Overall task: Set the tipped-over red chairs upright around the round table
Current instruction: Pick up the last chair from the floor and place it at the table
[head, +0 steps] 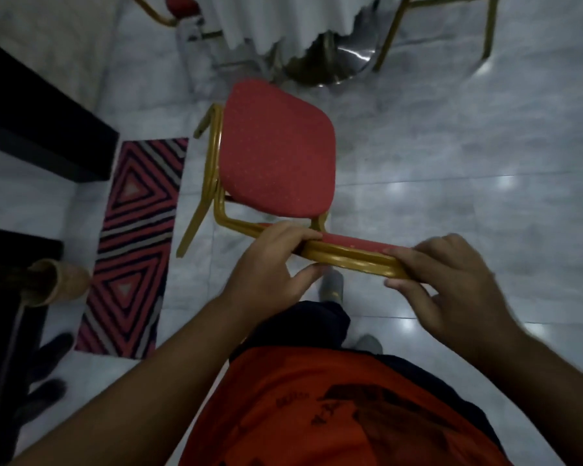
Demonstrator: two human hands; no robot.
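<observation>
I held the red chair [276,153] by the top rail of its backrest [350,255], my left hand [266,264] and right hand [451,284] curled shut around the gold tube. It stood near me, facing the draped counter [283,21]. The rigid frame seemed light (padding soft). Open floor lay right; a rug [135,243] crowded the left.
</observation>
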